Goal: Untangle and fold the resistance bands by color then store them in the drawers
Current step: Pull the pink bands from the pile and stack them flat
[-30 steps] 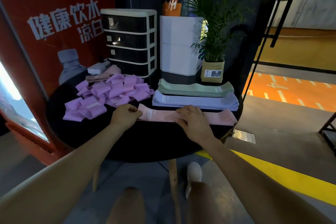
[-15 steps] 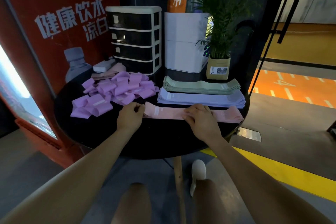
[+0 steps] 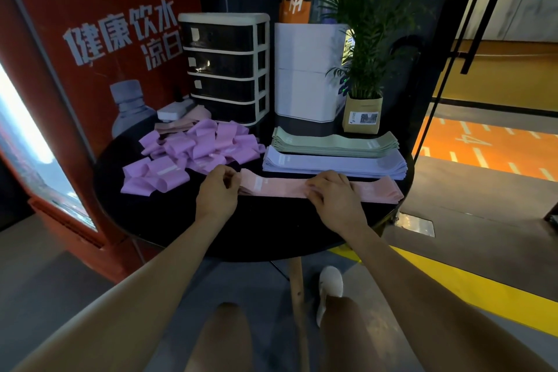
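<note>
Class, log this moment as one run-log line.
left hand: pinches end of flat pink resistance bands | right hand: grips their middle | place: round black table | white-framed drawer unit: shut

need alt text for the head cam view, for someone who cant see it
A person's left hand pinches one end of a flat pink band stack on a round black table while the right hand rests on its middle. Behind lie lavender and green stacks, a loose purple pile and a drawer unit.
</note>
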`<state>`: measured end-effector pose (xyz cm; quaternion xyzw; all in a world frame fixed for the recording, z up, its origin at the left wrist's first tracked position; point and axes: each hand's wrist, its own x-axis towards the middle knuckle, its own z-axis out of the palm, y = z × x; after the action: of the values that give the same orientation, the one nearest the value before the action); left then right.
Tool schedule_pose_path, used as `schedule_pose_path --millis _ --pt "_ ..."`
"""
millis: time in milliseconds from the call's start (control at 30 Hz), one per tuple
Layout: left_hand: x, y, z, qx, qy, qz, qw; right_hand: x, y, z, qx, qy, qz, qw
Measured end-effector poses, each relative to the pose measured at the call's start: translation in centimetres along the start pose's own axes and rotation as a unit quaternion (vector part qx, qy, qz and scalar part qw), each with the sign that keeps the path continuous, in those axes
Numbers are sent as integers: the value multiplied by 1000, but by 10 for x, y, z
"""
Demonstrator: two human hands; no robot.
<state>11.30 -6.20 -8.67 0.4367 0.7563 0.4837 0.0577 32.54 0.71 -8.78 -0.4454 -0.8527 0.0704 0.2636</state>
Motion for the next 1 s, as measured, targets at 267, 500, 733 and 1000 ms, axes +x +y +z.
schedule_pose_path --millis 267,500,733,1000 --pt "2 14 -5 105 70 113 986 -6 22 -31 22 142 110 983" --pt "1 73 32 139 -169 255 942 -11 59 -62 46 183 272 944" --pt "4 94 70 255 -334 226 879 -5 75 -54 78 120 323 935" --pt "9 85 69 256 -362 208 872 -4 73 -56 103 130 315 934"
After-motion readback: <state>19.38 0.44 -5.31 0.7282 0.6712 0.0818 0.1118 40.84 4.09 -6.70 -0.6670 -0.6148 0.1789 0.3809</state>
